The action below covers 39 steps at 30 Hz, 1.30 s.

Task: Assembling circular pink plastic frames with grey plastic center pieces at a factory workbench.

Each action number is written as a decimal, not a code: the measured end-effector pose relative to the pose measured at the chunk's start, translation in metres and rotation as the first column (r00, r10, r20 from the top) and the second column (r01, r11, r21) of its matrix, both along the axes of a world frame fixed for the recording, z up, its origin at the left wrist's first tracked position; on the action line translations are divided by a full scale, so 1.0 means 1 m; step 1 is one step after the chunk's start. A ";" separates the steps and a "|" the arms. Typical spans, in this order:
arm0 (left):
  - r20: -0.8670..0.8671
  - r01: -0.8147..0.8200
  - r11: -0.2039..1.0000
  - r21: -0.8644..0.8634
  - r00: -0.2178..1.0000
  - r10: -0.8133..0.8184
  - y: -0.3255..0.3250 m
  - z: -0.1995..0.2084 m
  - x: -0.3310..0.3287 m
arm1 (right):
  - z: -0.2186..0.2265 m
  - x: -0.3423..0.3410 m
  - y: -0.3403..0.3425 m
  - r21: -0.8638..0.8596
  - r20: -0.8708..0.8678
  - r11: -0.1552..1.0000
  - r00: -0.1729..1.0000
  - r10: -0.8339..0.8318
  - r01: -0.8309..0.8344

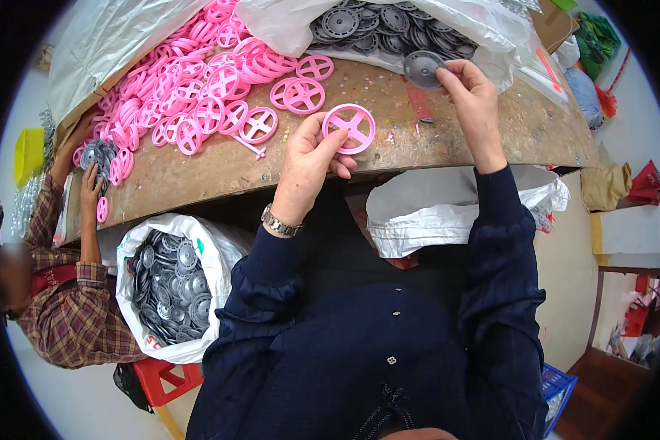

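Between the thumb and fingers of my left hand [304,165] is a pink spoked plastic ring [358,117], raised over the near part of the table. My right hand [475,99] pinches a dark grey plastic disc [421,70] by its edge, farther off and to the right. Behind that disc, more grey discs [359,26] spill from a white plastic bag [279,26] at the far side. To the left of my left hand lies a big heap of pink rings [187,95], with a few loose ones at its edge.
A white sack of grey discs [224,286] stands below the table's edge on my left. Another white sack [418,216] hangs open at the front. At the far left, a co-worker in a plaid shirt [81,315] handles grey discs. A red stool [154,378] stands nearby.
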<state>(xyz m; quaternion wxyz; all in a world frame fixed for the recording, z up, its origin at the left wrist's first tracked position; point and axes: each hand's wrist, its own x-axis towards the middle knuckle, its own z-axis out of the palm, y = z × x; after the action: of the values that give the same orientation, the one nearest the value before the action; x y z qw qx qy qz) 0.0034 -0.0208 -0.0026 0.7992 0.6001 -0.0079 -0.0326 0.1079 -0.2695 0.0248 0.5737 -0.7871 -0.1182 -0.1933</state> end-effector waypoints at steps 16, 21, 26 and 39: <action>0.066 0.082 0.996 -0.037 0.995 -0.079 -0.019 0.004 -0.014 | -0.010 -0.085 0.044 0.121 -0.248 0.946 0.913 0.323 -0.302; 0.135 0.040 0.999 0.024 0.990 -0.043 -0.020 0.002 -0.019 | -0.011 -0.094 0.050 0.078 -0.209 0.965 0.942 0.261 -0.250; 0.168 0.060 0.998 0.020 0.984 -0.062 -0.020 0.001 -0.023 | -0.004 -0.100 0.042 0.153 -0.244 0.908 0.875 0.417 -0.390; 0.382 -0.111 0.932 0.346 0.924 -0.032 -0.029 0.002 -0.037 | -0.010 -0.118 0.046 0.134 -0.208 0.932 0.910 0.360 -0.338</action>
<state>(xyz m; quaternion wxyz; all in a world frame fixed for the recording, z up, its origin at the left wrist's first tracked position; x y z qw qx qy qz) -0.0333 -0.0501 -0.0001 0.6588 0.7315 -0.1447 0.1001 -0.0096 -0.2238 0.0150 0.6454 -0.7422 -0.1806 -0.0009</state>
